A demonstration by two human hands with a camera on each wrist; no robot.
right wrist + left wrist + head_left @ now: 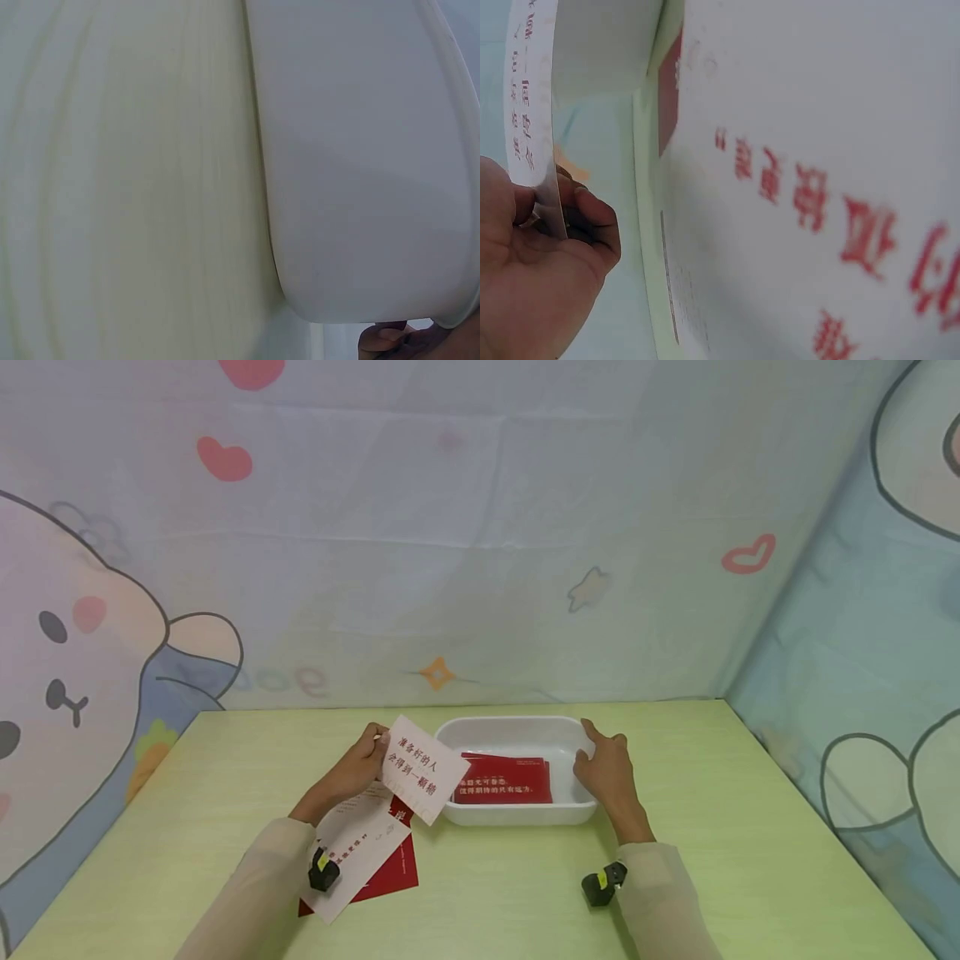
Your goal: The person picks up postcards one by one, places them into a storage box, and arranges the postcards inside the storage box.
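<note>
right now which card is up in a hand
The pale card with red writing, pinched in the left hand; the red cards lie in the tray, the other cards on the table.

Muted light leaves a soft shadow beside the white tray [517,814]; one card's [780,90] print blurs, left wrist view.

Cards [506,781] in tray [517,815], papers [360,860] at left

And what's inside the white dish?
Overlapping red cards with pale lettering. The pale card in the left hand covers part of their left edge; whatever lies beneath them is hidden.
</note>
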